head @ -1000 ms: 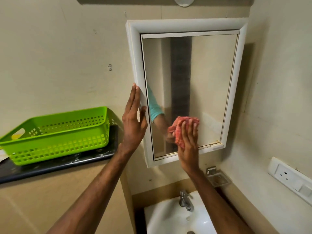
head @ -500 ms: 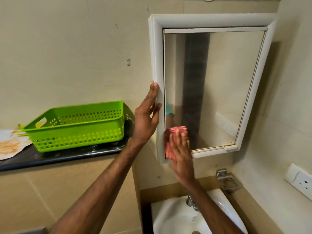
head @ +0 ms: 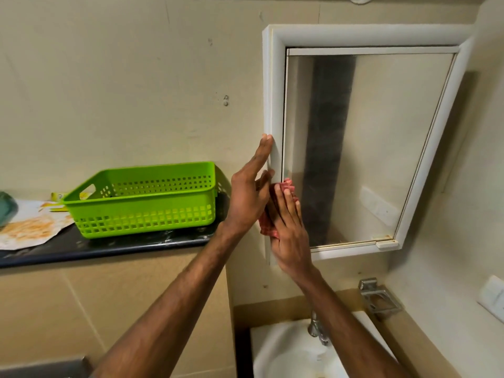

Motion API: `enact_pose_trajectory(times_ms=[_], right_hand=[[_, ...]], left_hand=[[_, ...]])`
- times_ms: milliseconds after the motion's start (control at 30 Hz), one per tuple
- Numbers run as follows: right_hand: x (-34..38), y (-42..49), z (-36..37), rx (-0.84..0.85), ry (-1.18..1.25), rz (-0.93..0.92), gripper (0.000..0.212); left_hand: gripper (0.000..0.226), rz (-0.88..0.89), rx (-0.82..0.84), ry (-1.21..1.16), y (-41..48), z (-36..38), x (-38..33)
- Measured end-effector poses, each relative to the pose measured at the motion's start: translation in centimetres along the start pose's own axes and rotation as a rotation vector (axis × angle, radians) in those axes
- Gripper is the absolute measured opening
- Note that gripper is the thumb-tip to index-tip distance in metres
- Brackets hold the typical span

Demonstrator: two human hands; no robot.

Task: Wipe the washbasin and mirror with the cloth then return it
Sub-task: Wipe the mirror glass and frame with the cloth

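Observation:
A white-framed mirror (head: 381, 137) hangs on the wall at the upper right. My right hand (head: 287, 230) presses a red checked cloth (head: 268, 227) flat against the lower left part of the mirror frame, fingers straight. My left hand (head: 249, 197) rests with straight fingers on the frame's left edge, just left of the cloth. Much of the cloth is hidden under both hands. The white washbasin (head: 283, 350) with its metal tap (head: 316, 328) sits below, partly behind my right forearm.
A green plastic basket (head: 144, 200) stands on a dark shelf (head: 109, 248) to the left, beside stained paper (head: 30, 227). A metal soap holder (head: 380, 300) and a white wall socket (head: 492, 297) are on the right wall.
My right hand slid the cloth leftward from the lower mirror glass onto the left frame. The view shifted left, so the mirror sits further right. The left hand stayed on the frame edge.

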State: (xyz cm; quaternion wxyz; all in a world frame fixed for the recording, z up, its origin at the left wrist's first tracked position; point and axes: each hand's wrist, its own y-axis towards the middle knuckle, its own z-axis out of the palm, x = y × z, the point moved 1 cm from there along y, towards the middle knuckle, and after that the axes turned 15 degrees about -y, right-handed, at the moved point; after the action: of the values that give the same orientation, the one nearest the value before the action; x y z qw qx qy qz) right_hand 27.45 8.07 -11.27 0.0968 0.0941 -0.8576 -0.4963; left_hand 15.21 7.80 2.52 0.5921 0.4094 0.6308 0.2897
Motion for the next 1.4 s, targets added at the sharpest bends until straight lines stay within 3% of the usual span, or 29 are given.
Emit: enact_pose_trajectory(times_ms=[267, 500, 600, 700, 833, 967, 1033, 1133, 1233, 1333, 1400], right_hand=[[-1.6, -8.0, 1.9, 0.142, -0.115, -0.107, 0.097], [-3.7, -11.8, 2.1, 0.207, -0.207, -0.050, 0.122], [-5.7, -11.3, 1.5, 0.173, -0.236, -0.048, 0.114], [-9.8, -11.2, 0.2, 0.137, -0.221, 0.075, 0.093], [-14.5, -11.1, -1.0, 0.057, -0.120, 0.433, 0.073], [-11.7, -9.9, -0.4, -0.026, -0.032, 0.648, 0.077], [-8.4, -9.6, -0.1, 0.010, -0.015, 0.592, 0.082], [-4.3, -10.5, 0.3, 0.120, -0.001, 0.342, 0.084], [-4.8, -11.2, 0.1, 0.199, 0.015, 0.213, 0.078], [-8.0, -10.8, -0.6, 0.181, -0.061, 0.220, 0.075], [-11.3, -10.7, -1.1, 0.151, -0.038, 0.377, 0.074]], left_hand=[[0.081, 0.018, -0.027, 0.112, -1.9, 1.3, 0.8], [0.074, -0.015, -0.033, 0.299, -4.9, 3.3, 2.2], [0.071, -0.034, -0.018, 0.327, -6.1, 3.8, 2.9], [0.075, -0.055, 0.003, 0.353, -7.1, 4.4, 3.2], [0.103, -0.129, 0.011, 0.463, -8.2, 5.5, 2.9], [0.109, -0.200, 0.035, 0.527, -8.6, 6.5, 2.6], [0.098, -0.197, 0.045, 0.571, -8.8, 7.0, 3.1], [0.094, -0.192, 0.093, 0.736, -9.4, 8.1, 3.1], [0.083, -0.178, 0.134, 0.838, -9.6, 9.0, 2.9], [0.062, -0.133, 0.208, 0.862, -9.4, 9.3, 2.8], [0.065, -0.122, 0.228, 0.866, -9.3, 9.4, 2.8]])
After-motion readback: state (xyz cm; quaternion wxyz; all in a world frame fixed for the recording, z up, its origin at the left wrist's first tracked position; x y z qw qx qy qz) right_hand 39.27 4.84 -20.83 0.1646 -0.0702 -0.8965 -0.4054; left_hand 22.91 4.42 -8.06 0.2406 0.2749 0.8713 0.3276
